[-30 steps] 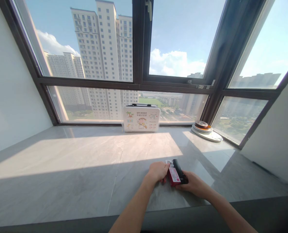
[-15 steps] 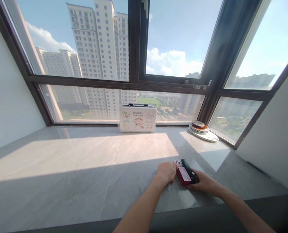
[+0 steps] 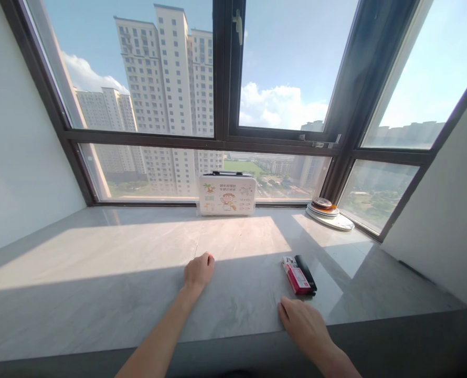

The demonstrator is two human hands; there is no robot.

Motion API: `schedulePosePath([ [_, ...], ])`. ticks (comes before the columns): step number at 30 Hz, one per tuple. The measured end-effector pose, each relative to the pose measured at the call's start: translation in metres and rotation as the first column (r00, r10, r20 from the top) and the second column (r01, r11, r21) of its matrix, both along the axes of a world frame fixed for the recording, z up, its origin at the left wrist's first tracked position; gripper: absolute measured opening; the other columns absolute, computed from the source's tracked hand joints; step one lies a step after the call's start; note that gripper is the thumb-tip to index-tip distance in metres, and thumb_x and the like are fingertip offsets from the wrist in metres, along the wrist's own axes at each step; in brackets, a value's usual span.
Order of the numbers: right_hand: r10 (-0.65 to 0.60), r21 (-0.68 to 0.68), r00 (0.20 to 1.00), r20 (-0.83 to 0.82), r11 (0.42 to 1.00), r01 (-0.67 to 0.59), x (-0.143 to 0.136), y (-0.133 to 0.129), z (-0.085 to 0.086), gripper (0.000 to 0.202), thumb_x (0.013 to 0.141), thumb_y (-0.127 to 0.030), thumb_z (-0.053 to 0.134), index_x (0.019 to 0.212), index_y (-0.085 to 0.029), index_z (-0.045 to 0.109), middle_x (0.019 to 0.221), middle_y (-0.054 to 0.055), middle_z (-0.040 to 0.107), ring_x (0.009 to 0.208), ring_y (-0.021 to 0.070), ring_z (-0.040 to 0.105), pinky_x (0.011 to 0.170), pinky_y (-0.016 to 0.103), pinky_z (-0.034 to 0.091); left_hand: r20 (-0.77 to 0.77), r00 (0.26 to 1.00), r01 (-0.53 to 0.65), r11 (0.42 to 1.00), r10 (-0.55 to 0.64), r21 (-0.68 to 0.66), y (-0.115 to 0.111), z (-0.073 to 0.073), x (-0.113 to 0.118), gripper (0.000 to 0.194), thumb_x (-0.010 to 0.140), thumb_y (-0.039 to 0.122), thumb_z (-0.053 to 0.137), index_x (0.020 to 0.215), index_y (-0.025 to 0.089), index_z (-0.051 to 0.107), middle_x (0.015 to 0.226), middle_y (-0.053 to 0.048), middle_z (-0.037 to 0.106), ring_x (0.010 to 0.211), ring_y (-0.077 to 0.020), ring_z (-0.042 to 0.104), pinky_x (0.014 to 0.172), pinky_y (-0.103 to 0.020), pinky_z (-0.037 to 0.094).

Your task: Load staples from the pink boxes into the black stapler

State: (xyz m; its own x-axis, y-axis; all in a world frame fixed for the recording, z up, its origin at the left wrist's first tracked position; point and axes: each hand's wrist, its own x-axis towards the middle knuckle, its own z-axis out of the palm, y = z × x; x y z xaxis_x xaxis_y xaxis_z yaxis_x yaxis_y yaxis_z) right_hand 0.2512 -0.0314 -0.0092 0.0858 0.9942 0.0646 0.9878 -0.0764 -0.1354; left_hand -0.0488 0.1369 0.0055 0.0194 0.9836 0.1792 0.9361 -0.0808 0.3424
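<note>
My left hand (image 3: 199, 270) rests on the marble-look sill in a loose fist, well to the left of the small items, with nothing seen in it. Closer to the front edge, my right hand (image 3: 303, 321) lies with its fingers curled together, and nothing shows in it either. Just beyond the right hand is a small red and white box (image 3: 296, 276), flat on the sill. A long black object (image 3: 306, 274) lies close along its right side; its exact kind is unclear. Neither hand touches them.
A white case (image 3: 227, 195) with cartoon prints and a black handle stands upright against the window. Stacked plates (image 3: 330, 216) with an orange dish on top sit in the right corner. The grey sill (image 3: 99, 294) ends at a front edge near me.
Both hands have let go of the box and the black object, which stay side by side. The left hand moved left; the right hand drew back toward the front edge.
</note>
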Motion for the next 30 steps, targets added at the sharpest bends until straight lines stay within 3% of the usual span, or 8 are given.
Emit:
schedulePosePath([
  [4, 0.042, 0.069, 0.997, -0.059, 0.997, -0.038, -0.069, 0.031, 0.009, 0.038, 0.101, -0.038, 0.038, 0.084, -0.022, 0.067, 0.085, 0.012, 0.073, 0.082, 0.026, 0.069, 0.072, 0.033, 0.042, -0.068, 0.997, 0.038, 0.993, -0.031, 0.108, -0.01, -0.006, -0.003, 0.031, 0.099, 0.034, 0.035, 0.105, 0.023, 0.063, 0.108, -0.011, 0.068, 0.109, -0.0277, 0.059, 0.091, -0.038, 0.042],
  [6, 0.052, 0.101, 0.996, -0.073, 0.994, -0.044, -0.087, 0.046, 0.012, 0.038, 0.102, -0.038, 0.036, 0.088, -0.022, 0.067, 0.088, 0.011, 0.072, 0.09, 0.0261, 0.067, 0.078, 0.033, 0.043, -0.102, 0.993, 0.079, 0.985, -0.064, 0.155, -0.016, -0.01, -0.004, 0.028, 0.098, 0.032, 0.039, 0.113, 0.025, 0.061, 0.122, -0.009, 0.064, 0.12, -0.0265, 0.053, 0.1, -0.039, 0.039],
  [9, 0.072, 0.188, 0.993, -0.092, 0.981, -0.054, -0.103, 0.062, 0.012, 0.034, 0.102, -0.038, 0.035, 0.104, -0.022, 0.066, 0.109, 0.011, 0.069, 0.109, 0.0271, 0.059, 0.093, 0.036, 0.041, -0.151, 0.982, 0.144, 0.971, -0.116, 0.193, -0.024, -0.018, -0.008, 0.035, 0.098, 0.034, 0.04, 0.129, 0.027, 0.056, 0.139, -0.007, 0.055, 0.132, -0.0247, 0.044, 0.111, -0.039, 0.031],
  [13, 0.07, 0.269, 0.992, -0.104, 0.962, -0.039, -0.112, 0.077, 0.001, 0.044, 0.1, -0.042, 0.038, 0.136, -0.023, 0.055, 0.142, 0.014, 0.053, 0.134, 0.0311, 0.042, 0.11, 0.044, 0.027, -0.196, 0.968, 0.194, 0.961, -0.155, 0.199, -0.026, -0.028, -0.013, 0.043, 0.1, 0.039, 0.037, 0.141, 0.03, 0.048, 0.152, -0.004, 0.046, 0.144, -0.0237, 0.032, 0.119, -0.041, 0.021],
  [17, 0.063, 0.185, 0.993, -0.101, 0.982, -0.044, -0.112, 0.088, -0.012, 0.058, 0.1, -0.049, 0.032, 0.153, -0.025, 0.039, 0.162, 0.009, 0.03, 0.15, 0.0317, 0.018, 0.118, 0.05, 0.008, -0.213, 0.964, 0.2, 0.962, -0.16, 0.183, -0.022, -0.036, -0.014, 0.048, 0.101, 0.04, 0.035, 0.147, 0.032, 0.043, 0.158, -0.003, 0.039, 0.148, -0.0256, 0.027, 0.12, -0.047, 0.018],
  [23, 0.043, 0.124, 0.993, -0.113, 0.992, -0.029, -0.112, 0.094, -0.016, 0.063, 0.1, -0.053, 0.027, 0.157, -0.026, 0.03, 0.166, 0.006, 0.018, 0.153, 0.0294, 0.01, 0.119, 0.052, 0.001, -0.222, 0.961, 0.205, 0.966, -0.167, 0.16, -0.019, -0.04, -0.014, 0.054, 0.1, 0.045, 0.034, 0.151, 0.031, 0.038, 0.161, -0.004, 0.034, 0.15, -0.0276, 0.022, 0.12, -0.05, 0.016],
  [30, 0.02, 0.117, 0.994, -0.11, 0.993, -0.007, -0.117, 0.088, -0.013, 0.065, 0.099, -0.054, 0.026, 0.158, -0.026, 0.026, 0.167, 0.006, 0.016, 0.153, 0.0289, 0.006, 0.119, 0.052, -0.003, -0.222, 0.965, 0.181, 0.969, -0.142, 0.168, -0.024, -0.04, -0.012, 0.055, 0.1, 0.047, 0.033, 0.151, 0.031, 0.037, 0.161, -0.004, 0.033, 0.15, -0.0275, 0.022, 0.12, -0.052, 0.015],
])
